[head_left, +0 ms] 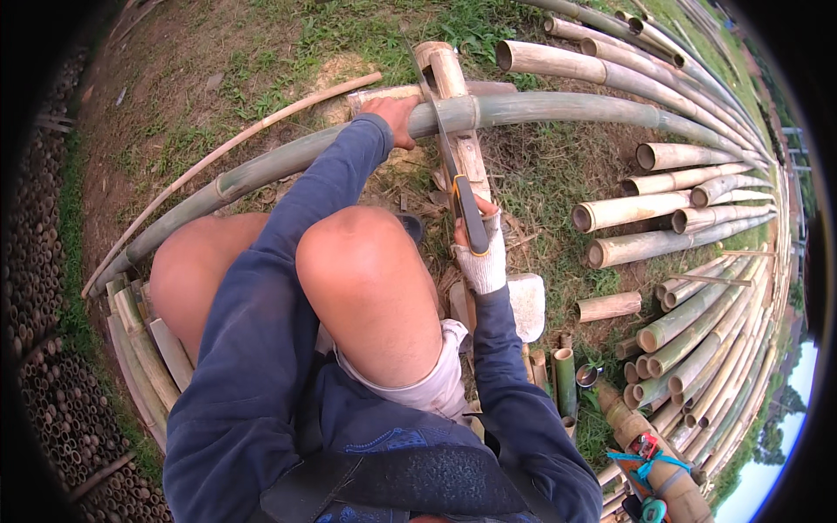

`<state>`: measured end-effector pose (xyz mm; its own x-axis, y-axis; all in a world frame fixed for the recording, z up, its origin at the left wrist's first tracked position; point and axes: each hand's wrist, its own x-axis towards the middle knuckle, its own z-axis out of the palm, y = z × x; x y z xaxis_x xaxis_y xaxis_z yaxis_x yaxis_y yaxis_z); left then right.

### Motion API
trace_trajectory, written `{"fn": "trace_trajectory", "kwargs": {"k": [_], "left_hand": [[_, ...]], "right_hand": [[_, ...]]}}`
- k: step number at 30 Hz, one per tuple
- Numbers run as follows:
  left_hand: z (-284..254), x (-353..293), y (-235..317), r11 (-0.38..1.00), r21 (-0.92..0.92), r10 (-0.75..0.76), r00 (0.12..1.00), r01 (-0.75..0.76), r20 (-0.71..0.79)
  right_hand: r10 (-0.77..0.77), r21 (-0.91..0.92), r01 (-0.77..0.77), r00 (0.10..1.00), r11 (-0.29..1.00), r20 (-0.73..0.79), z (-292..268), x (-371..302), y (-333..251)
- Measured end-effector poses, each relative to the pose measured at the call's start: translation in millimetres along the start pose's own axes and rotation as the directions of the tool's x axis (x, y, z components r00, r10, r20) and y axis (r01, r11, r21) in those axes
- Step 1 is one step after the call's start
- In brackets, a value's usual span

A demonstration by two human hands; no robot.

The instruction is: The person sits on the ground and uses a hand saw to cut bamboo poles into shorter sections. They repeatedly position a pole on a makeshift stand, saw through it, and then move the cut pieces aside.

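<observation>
A long green bamboo pole (545,108) runs from the lower left across to the right, over a wooden support (450,71). My bare left hand (394,117) is closed over the pole, just left of the saw blade. In my right hand (480,248), which wears a white glove with bare fingertips, is the black and yellow handle of a hand saw (469,213). Its long blade lies across the pole near a node, tip pointing away from me. How deep the teeth sit in the bamboo, I cannot tell.
A thin bamboo strip (235,148) curves along the pole's left side. Cut bamboo poles (628,209) lie in rows on the right, with a short piece (609,307) nearer. Stacked bamboo ends (61,418) fill the far left. A white block (526,308) sits beside my right forearm.
</observation>
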<state>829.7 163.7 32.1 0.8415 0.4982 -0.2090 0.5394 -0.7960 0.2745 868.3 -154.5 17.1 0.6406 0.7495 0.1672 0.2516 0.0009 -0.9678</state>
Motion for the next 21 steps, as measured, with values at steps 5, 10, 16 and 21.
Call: {"fn": "trace_trajectory", "kwargs": {"k": [5,10,16,21], "left_hand": [[1,2,-1,1.0,-0.008,-0.017,1.0,0.017,0.007],[6,2,-5,1.0,-0.018,0.007,1.0,-0.007,-0.03],[3,2,0,1.0,0.007,-0.022,1.0,0.022,0.008],[0,4,1,0.998,0.026,-0.05,0.999,0.049,0.021]], "right_hand": [[-0.048,-0.131,0.047,0.999,0.99,0.0,6,18,17],[-0.052,-0.253,0.056,0.998,0.966,0.021,-59,-143,-22],[0.09,-0.008,-0.091,0.995,0.996,-0.035,-12,-52,2],[-0.01,-0.058,0.01,1.0,0.998,-0.002,20,42,22]]}}
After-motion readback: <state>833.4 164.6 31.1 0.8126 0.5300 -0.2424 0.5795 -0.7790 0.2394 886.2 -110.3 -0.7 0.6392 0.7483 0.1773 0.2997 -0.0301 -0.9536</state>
